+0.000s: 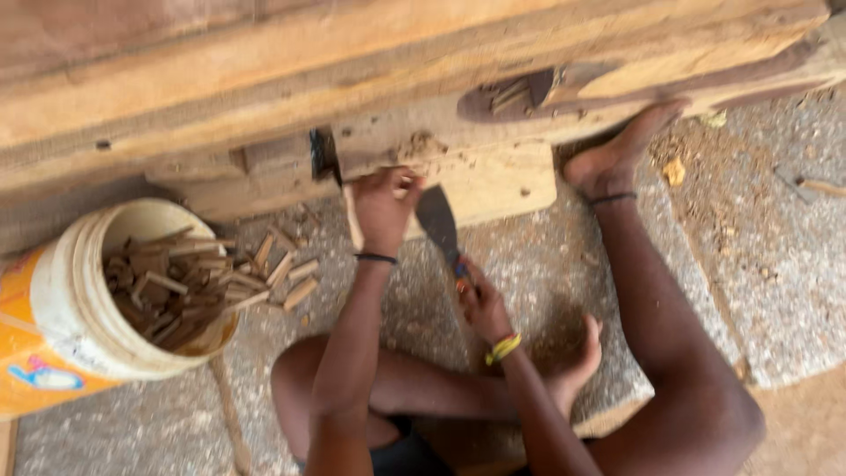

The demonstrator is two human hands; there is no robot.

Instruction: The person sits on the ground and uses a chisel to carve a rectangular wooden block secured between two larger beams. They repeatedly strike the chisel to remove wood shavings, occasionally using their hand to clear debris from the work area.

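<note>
the person is sitting on the gritty floor [758, 291], facing a stack of heavy timber beams [264, 79] at the far side. the left hand [385, 208] is gripping a pale flat piece of wood [480, 189] upright against the beams, fingers curled tight around its top edge. the right hand [480, 300] is closed around the handle of a broad dark blade [438, 220], whose tip is sitting just beside the wood. at the left, a tipped white bucket [70, 300] is already holding many short wooden sticks [167, 291], with more spilling onto the floor near it; the piece in hand looks still largely whole, so plenty of splitting seems left
</note>
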